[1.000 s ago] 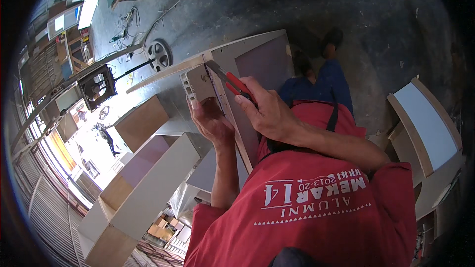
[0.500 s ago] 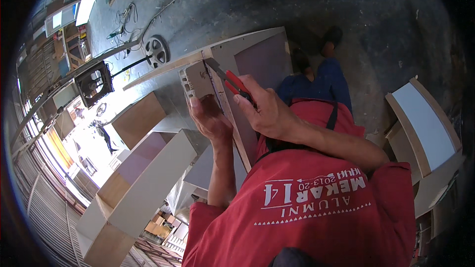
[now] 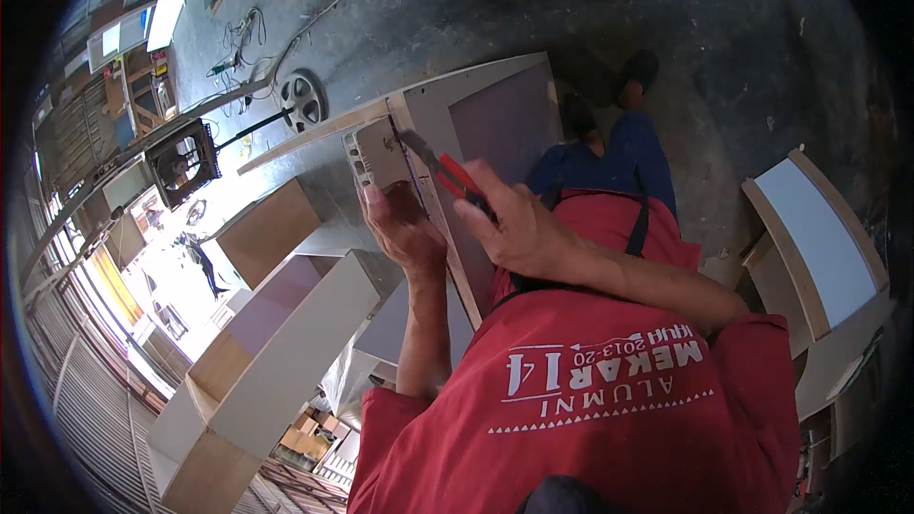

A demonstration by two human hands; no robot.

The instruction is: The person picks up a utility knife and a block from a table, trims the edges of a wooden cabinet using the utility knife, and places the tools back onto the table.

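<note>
My left hand [image 3: 409, 236] is closed round the near end of a pale, flat block [image 3: 383, 154] with a row of recesses along its left edge. Its thumb lies on top, and the other fingers are mostly hidden. The block sits against the wooden edge of a grey cabinet carcass [image 3: 428, 100]. My right hand [image 3: 519, 233] grips a red-handled tool [image 3: 457, 175] with a flat, dark grey blade. That blade points at the carcass edge beside the block; motion blurs it, and its exact kind is unclear.
A long white-and-wood box unit [image 3: 295, 343] stands at the left, with a brown panel [image 3: 268, 231] behind it. Beyond are a black fan-like frame [image 3: 181, 162] and a wheel [image 3: 303, 100]. Cables [image 3: 305, 33] lie across the floor. Another curved cabinet [image 3: 819, 238] stands at the right.
My right hand has shifted slightly right and down with the red-handled tool, and the blade tip has moved with it. My left hand and the block stay nearly in place.
</note>
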